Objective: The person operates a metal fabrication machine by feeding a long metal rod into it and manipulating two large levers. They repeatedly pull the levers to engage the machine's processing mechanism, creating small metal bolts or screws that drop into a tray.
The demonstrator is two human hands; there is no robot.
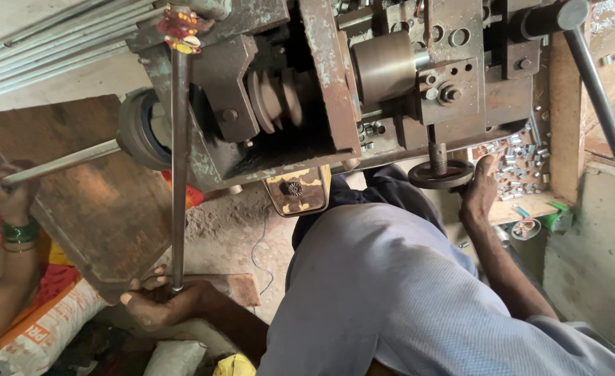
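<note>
The left hand (158, 306) is clamped around the lower end of a long steel lever bar (179, 167), fingers wrapped under its tip just in front of a dark wooden board (77, 188). The bar runs straight up from that grip to the worn green-grey machine (321, 83), where its top end meets a red and yellow fitting (180, 29). The right hand (479, 189) is closed on the rim of a small black handwheel (441, 174) hanging beneath the machine on a short shaft, fingers curled over its right edge. The two hands are well apart, with the person's pale blue shirt (391, 292) filling the space between them and hiding the floor below. Just beside the right hand, a wooden shelf (530, 205) carries a heap of small shiny metal nuts (519, 163). Inside the open machine frame sits a stepped pulley (276, 101), with a smooth metal drum (385, 66) to its right. At the far left another person's hand (11, 198), wearing green bangles (20, 231), is closed on a thin grey rod (57, 166) that feeds into a round collar (140, 129) on the machine's side. A white sack (50, 327) lies below that arm.
</note>
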